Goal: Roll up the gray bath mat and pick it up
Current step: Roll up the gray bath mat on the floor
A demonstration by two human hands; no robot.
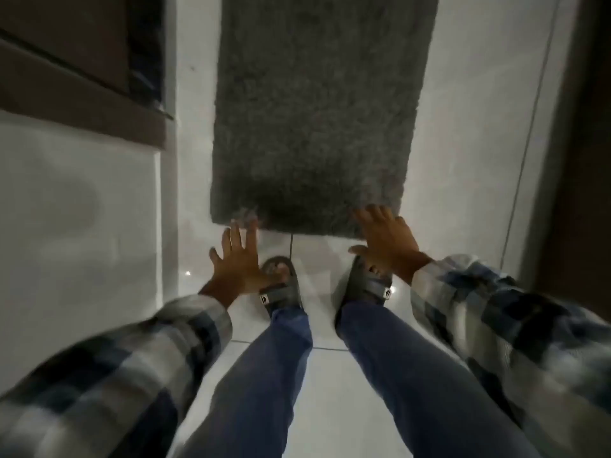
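Observation:
The gray shaggy bath mat (314, 110) lies flat on the white tiled floor, stretching away from me to the top of the view. My left hand (236, 259) hovers with fingers spread, its fingertips at the mat's near left corner. My right hand (386, 239) is also spread, fingers resting over the near right corner of the mat. Neither hand holds anything. The mat's near edge lies just in front of my feet.
My two feet in dark sandals (281, 285) stand on the tiles (330, 391) right behind the mat. A white wall and brown cabinet front (76, 77) close off the left. A dark door or frame (582, 127) runs along the right.

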